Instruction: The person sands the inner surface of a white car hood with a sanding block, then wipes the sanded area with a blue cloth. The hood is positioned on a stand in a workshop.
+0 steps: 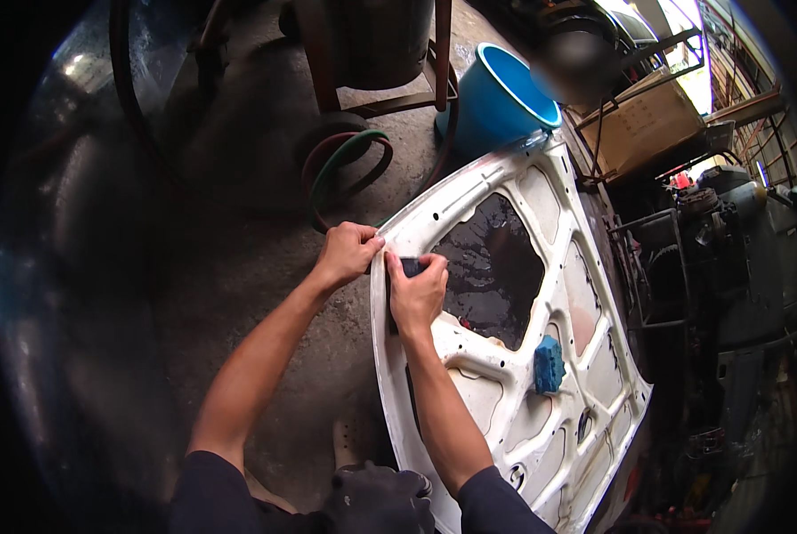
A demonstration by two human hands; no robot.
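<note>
Well, the white ribbed panel lies before me, its long axis running away toward the blue bucket; marks on the cardboard box are too faint to read; both arms stretch forward; my left hand touches the panel's left rim, gripping or not I cannot tell; just beside, my right hand clamps a dark block.

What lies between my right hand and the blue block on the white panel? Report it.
In the head view, a dark, shiny section and a white rib lie between the right hand and the blue block.
</note>
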